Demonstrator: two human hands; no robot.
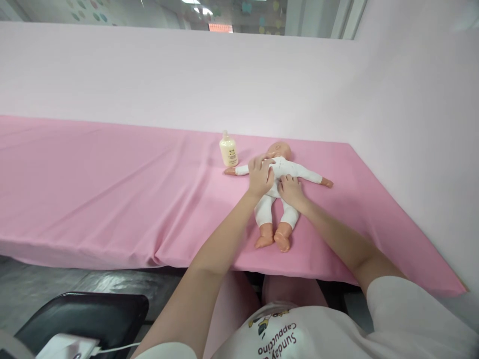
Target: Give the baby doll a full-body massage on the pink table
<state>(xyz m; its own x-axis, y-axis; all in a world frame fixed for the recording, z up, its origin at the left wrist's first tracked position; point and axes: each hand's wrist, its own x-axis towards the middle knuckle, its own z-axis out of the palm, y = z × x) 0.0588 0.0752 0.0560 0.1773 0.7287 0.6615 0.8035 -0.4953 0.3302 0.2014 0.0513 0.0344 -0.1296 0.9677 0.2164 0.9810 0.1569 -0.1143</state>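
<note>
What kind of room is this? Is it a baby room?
Probably a practice or demonstration booth, not a nursery. A baby doll lies on a table draped in pink cloth, plain pink partition walls surround it, and a small lotion bottle stands nearby.

Bottle (228, 150) just beside doll's arm (236, 170)

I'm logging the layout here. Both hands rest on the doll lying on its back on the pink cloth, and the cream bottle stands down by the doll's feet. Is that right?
Not quite: the head view shows the cream bottle standing up by the doll's head and outstretched arm, not by its feet. The rest holds: left hand and right hand both rest on the doll, which lies on its back on the pink cloth.
</note>
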